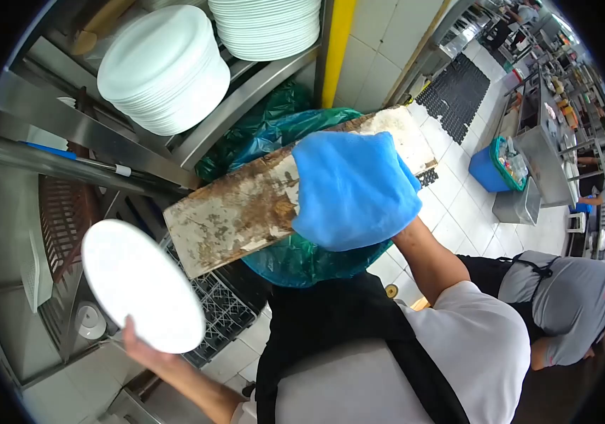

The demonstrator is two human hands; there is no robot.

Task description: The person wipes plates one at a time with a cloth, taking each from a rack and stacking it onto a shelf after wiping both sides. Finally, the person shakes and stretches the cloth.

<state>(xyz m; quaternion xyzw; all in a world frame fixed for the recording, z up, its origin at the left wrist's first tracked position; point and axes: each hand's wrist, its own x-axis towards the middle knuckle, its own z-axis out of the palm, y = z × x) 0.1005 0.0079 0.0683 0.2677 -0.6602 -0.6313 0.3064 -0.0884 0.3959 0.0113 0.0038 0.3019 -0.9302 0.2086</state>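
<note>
My left hand (145, 352) grips the lower edge of a white oval plate (143, 286), held tilted at the left, away from the shelf. A blue cloth (355, 191) is draped over my right hand (406, 234); only the wrist shows below it, and the fingers are hidden. Under the cloth, a worn, stained board (235, 215) lies across a bin lined with a green plastic bag (309, 258). Stacks of white oval plates (165, 71) and more white plates (266, 28) stand on the metal shelf at the upper left.
A metal rack (175, 166) runs along the left, with a brown basket (69, 219) inside. A dark dish crate (221, 311) sits low beneath the plate. Another person (560, 297) in grey bends over at the right. A blue bin (493, 166) stands farther back on the tiled floor.
</note>
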